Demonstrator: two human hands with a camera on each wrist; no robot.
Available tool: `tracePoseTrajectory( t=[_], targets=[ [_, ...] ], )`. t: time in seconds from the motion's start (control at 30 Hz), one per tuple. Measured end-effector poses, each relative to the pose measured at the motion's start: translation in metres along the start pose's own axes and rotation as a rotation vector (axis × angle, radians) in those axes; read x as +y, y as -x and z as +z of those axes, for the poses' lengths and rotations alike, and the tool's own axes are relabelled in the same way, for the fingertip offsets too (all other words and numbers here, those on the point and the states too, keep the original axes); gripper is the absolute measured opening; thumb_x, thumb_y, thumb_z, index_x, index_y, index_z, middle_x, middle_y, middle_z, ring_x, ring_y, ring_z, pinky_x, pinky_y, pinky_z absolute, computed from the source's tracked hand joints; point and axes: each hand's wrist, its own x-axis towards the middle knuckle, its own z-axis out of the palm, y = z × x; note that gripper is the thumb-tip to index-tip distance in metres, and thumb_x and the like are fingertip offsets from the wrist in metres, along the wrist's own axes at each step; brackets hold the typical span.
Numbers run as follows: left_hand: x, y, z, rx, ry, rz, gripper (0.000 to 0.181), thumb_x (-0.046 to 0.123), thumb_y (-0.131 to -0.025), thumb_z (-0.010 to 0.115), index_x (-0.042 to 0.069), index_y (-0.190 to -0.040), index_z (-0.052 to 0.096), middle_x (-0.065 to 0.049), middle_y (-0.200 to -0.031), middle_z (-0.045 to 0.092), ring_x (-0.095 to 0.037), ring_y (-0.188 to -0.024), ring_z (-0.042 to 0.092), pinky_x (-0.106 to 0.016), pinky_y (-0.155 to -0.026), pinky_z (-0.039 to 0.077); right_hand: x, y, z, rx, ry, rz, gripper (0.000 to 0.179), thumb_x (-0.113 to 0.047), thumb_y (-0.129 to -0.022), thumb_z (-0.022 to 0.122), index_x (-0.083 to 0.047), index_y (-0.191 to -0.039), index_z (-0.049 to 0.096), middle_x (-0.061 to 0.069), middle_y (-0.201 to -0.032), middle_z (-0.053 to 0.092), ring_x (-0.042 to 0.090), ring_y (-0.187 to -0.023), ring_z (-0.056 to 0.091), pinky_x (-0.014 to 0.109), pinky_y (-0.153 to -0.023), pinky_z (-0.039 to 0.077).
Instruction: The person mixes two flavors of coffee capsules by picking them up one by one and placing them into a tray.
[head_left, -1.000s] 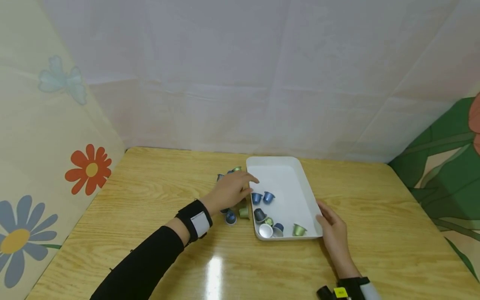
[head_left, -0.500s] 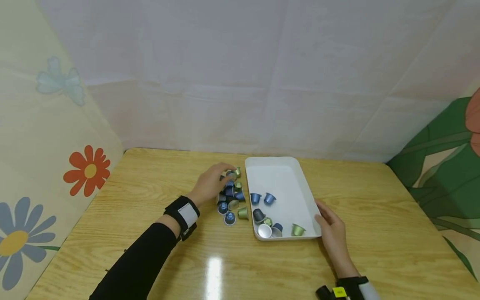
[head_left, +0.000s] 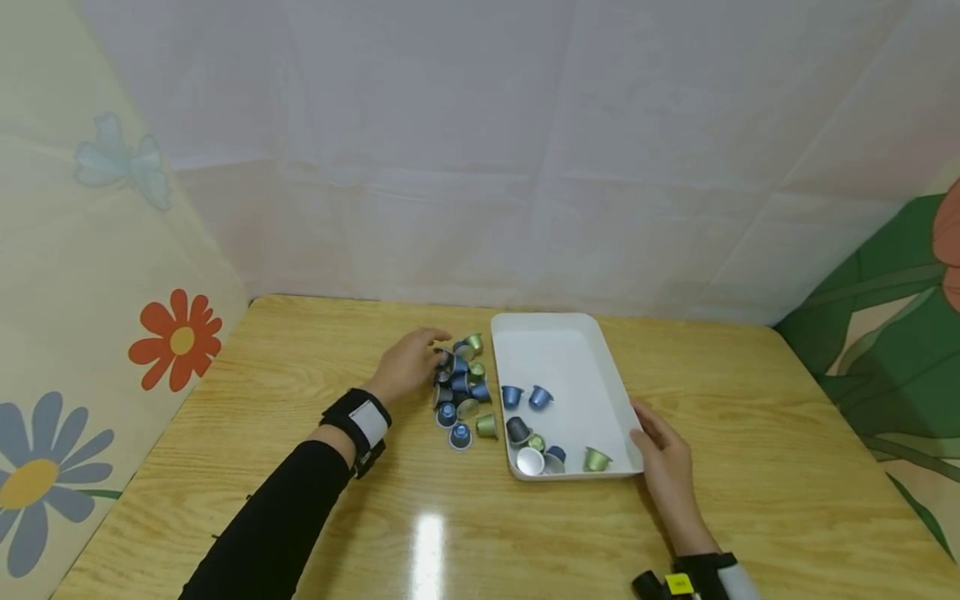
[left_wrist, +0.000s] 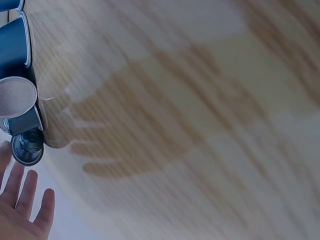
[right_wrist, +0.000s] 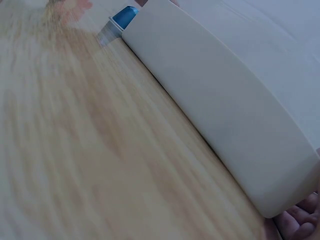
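Note:
My left hand (head_left: pixel 405 367) is at the left side of a pile of coffee capsules (head_left: pixel 459 384), blue, dark and green, on the table. In the left wrist view its fingers (left_wrist: pixel 26 195) are spread and nearly straight, just below a dark capsule (left_wrist: pixel 28 146); nothing shows held in them. A white tray (head_left: pixel 555 350) lies right of the pile. Its front part holds several capsules, among them a blue one (head_left: pixel 539 397), a green one (head_left: pixel 597 459) and a silver-faced one (head_left: pixel 530 461). My right hand (head_left: pixel 665 467) grips the tray's right edge near the front corner, thumb at the rim.
A wooden table (head_left: pixel 337 517) carries everything. White cloth (head_left: pixel 480 167) hangs behind its far edge, with flower-patterned panels at both sides. A green capsule (head_left: pixel 486 426) lies between the pile and the tray's left wall.
My left hand has drawn back left from over the tray's left rim to the pile's left side, uncovering the capsules. The right hand and tray stay in place.

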Motion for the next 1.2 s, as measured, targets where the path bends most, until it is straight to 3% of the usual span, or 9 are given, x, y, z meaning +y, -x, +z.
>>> tracePoseTrajectory(
  t=[0.3,0.4,0.6,0.67,0.87,0.9,1.07,1.2],
  targets=[
    [-0.002,-0.001,0.005,-0.037,-0.116,0.03,0.037,0.001,-0.096,0.061,0.006,-0.133,0.06,-0.013,-0.133,0.06,-0.029,-0.125,0.054,-0.043,-0.106,0.043,-0.001,0.0,-0.001,-0.005,-0.008,0.013,0.044,-0.01,-0.104,0.043,-0.006,-0.148,0.046,0.013,-0.151,0.044,0.026,-0.139,0.039,0.047,-0.113,0.033],
    [-0.001,0.0,0.006,-0.024,-0.147,0.045,0.037,-0.002,-0.094,0.063,0.006,-0.13,0.061,-0.013,-0.13,0.06,-0.029,-0.124,0.055,-0.043,-0.104,0.045,-0.001,0.0,-0.001,-0.003,-0.006,0.013,0.044,-0.01,-0.104,0.043,-0.006,-0.147,0.046,0.012,-0.15,0.045,0.026,-0.138,0.04,0.045,-0.113,0.034],
    [-0.001,0.002,0.006,0.0,-0.161,0.051,0.033,-0.001,-0.093,0.066,0.005,-0.125,0.061,-0.012,-0.12,0.06,-0.029,-0.116,0.057,-0.043,-0.097,0.049,0.0,0.001,-0.001,0.003,-0.004,0.01,0.043,-0.011,-0.104,0.044,-0.007,-0.147,0.047,0.012,-0.149,0.047,0.024,-0.136,0.042,0.018,-0.104,0.038],
    [-0.002,0.002,0.007,-0.005,-0.174,0.048,0.032,0.001,-0.093,0.066,0.006,-0.124,0.061,-0.012,-0.119,0.06,-0.029,-0.115,0.058,-0.043,-0.096,0.05,0.0,0.001,-0.001,0.002,-0.001,0.01,0.043,-0.011,-0.104,0.044,-0.007,-0.147,0.048,0.012,-0.149,0.047,0.024,-0.136,0.042,0.014,-0.101,0.037],
    [-0.001,-0.001,0.009,-0.004,-0.207,0.036,0.03,0.012,-0.096,0.066,0.007,-0.124,0.06,-0.011,-0.114,0.06,-0.027,-0.109,0.06,-0.043,-0.091,0.052,0.0,0.001,-0.001,-0.002,-0.006,0.011,0.043,-0.01,-0.104,0.043,-0.006,-0.147,0.047,0.012,-0.15,0.045,0.025,-0.138,0.04,0.042,-0.112,0.035],
    [-0.001,-0.001,0.01,-0.001,-0.21,0.034,0.031,0.013,-0.096,0.066,0.006,-0.125,0.059,-0.011,-0.114,0.06,-0.027,-0.109,0.059,-0.043,-0.091,0.052,0.0,0.001,-0.001,-0.002,-0.007,0.012,0.043,-0.011,-0.104,0.043,-0.006,-0.147,0.047,0.013,-0.15,0.045,0.025,-0.138,0.04,0.041,-0.112,0.035],
    [0.001,-0.002,0.011,0.033,-0.223,0.049,0.035,0.016,-0.099,0.063,0.008,-0.132,0.057,-0.013,-0.117,0.058,-0.028,-0.106,0.06,-0.042,-0.086,0.053,0.001,0.001,-0.002,-0.001,-0.017,0.007,0.043,-0.01,-0.104,0.044,-0.006,-0.147,0.047,0.011,-0.149,0.046,0.024,-0.136,0.041,0.009,-0.098,0.037],
    [0.003,-0.002,0.012,0.084,-0.213,0.071,0.036,0.015,-0.098,0.063,0.011,-0.134,0.058,-0.014,-0.116,0.057,-0.027,-0.096,0.061,-0.04,-0.077,0.054,0.001,0.0,-0.002,-0.006,-0.024,-0.011,0.043,-0.008,-0.103,0.045,-0.005,-0.146,0.048,0.012,-0.148,0.047,0.025,-0.136,0.042,0.001,-0.089,0.034]
  ],
)
